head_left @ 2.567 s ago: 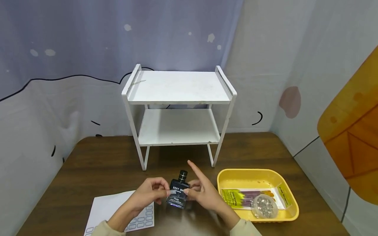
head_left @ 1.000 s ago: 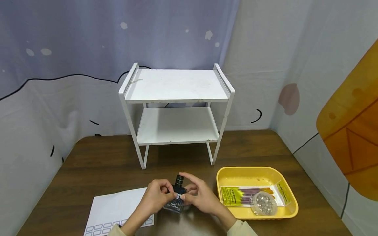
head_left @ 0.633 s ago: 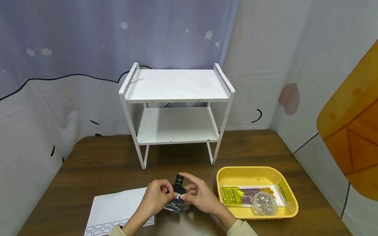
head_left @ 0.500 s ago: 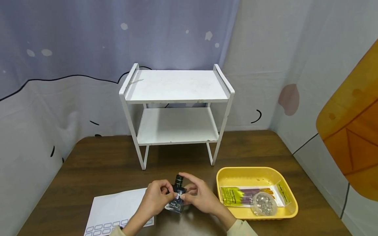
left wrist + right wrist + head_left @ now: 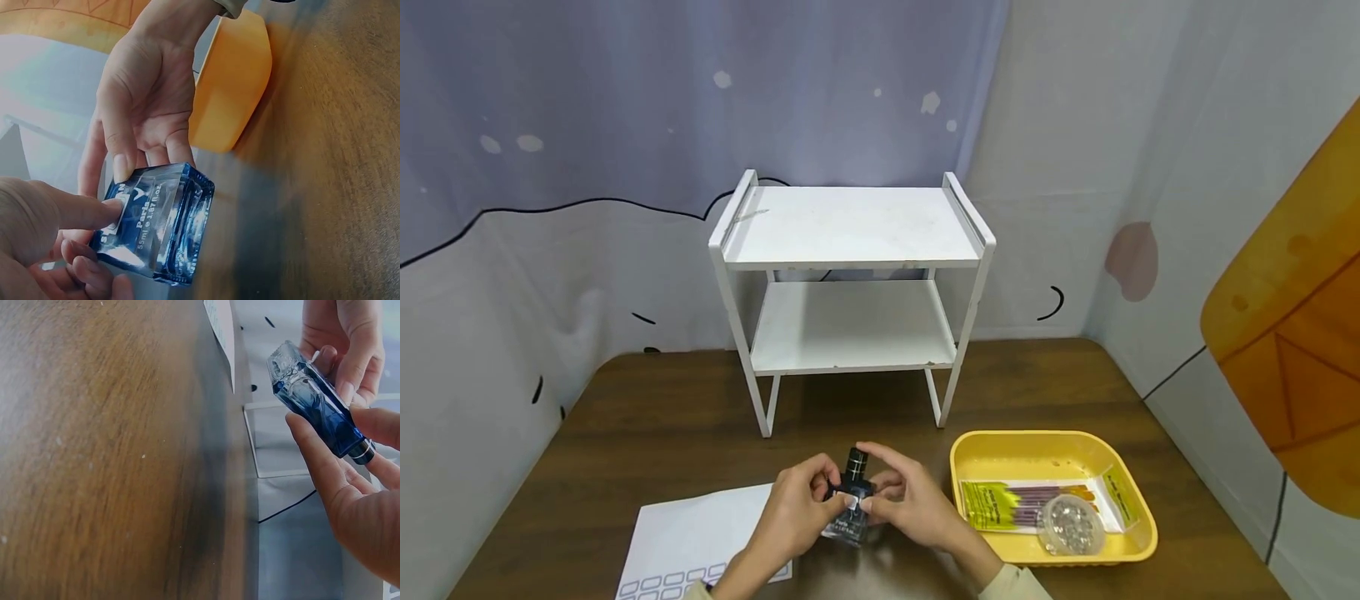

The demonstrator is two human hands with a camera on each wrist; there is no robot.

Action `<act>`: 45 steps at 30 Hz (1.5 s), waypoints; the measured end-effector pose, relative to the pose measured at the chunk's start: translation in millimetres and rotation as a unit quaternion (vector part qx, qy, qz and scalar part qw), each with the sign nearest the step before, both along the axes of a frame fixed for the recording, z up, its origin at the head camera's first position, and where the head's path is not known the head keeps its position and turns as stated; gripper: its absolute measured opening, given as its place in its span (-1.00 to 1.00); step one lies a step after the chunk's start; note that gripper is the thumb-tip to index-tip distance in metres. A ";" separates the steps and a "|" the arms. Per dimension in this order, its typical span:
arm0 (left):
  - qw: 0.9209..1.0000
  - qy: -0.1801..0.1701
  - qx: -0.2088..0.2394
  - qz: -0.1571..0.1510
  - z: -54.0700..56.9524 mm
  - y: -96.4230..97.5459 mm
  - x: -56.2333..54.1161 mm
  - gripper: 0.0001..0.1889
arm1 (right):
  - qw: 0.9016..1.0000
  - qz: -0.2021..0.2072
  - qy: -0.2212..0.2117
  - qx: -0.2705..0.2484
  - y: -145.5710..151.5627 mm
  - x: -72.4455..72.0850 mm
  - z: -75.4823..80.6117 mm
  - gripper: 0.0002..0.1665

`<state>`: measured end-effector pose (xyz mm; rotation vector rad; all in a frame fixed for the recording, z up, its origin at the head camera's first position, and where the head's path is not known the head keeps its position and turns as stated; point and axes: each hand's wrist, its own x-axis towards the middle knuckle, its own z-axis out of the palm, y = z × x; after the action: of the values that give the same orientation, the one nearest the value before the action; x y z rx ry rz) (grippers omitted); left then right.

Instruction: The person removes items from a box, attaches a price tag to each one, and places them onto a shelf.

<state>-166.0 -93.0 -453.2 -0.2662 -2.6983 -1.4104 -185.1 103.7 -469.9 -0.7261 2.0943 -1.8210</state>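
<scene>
A dark glass perfume bottle (image 5: 848, 527) with a black cap (image 5: 857, 460) is held between both hands, low in the middle of the head view. Its white lettering includes "Paris" and "55ml". My left hand (image 5: 800, 507) grips the bottle from the left, thumb pressed on its front, over a small label (image 5: 854, 502) partly hidden by the thumb. From the other side my right hand (image 5: 917, 504) holds it, the thumb at the front and the index fingertip on the cap. In the right wrist view, the bottle (image 5: 312, 403) appears side-on between the fingers.
A white sheet (image 5: 692, 533) printed with outlined labels lies beneath the left forearm. To the right, a yellow tray (image 5: 1052, 554) carries a packet of brushes (image 5: 1000, 504) and a clear round container (image 5: 1070, 525). A white two-tier shelf (image 5: 853, 321) stands behind the hands.
Earlier the left hand pinched the small label over the bottle, and the right index finger pointed away. Now the left thumb presses the label on, and that index finger rests on the cap.
</scene>
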 end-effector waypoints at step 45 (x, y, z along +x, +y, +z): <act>0.912 0.403 -0.040 0.064 109.8 -105.8 -88.2 0.02 | 0.984 -0.007 0.174 0.043 23.8 -18.9 99.3 -0.24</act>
<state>-254.1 -198.8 -343.4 -0.5261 -2.0331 -0.8714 -204.1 127.5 -370.5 -1.0753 2.3780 -1.6953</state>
